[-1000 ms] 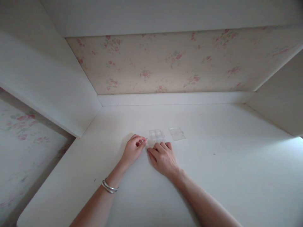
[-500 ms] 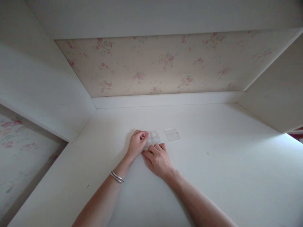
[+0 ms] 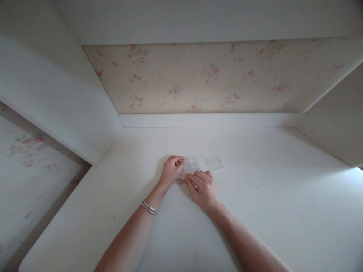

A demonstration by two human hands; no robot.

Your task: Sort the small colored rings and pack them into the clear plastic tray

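Clear plastic, thin and almost invisible against the white surface: a small compartmented box [image 3: 191, 165] lies near the middle of the desk [image 3: 269, 204], a little toward its back edge. The left hand [image 3: 171, 172] has thumb and forefinger pinched narrowly at the box's left edge; whether something tiny sits between them cannot be told. The right hand [image 3: 203, 186] rests knuckles up against the box's near edge, fingers curled loosely, holding nothing visible. A small ring-shaped object [image 3: 179, 181] lies on the desk between the two hands. The box looks light, stiff and slippery, likely to skid if pushed, so it is best pinched by its side walls. Just right of it lies a separate clear lid [image 3: 213, 161]. Both forearms reach in from the near edge, converging; a silver bangle [image 3: 149, 207] circles the left wrist.
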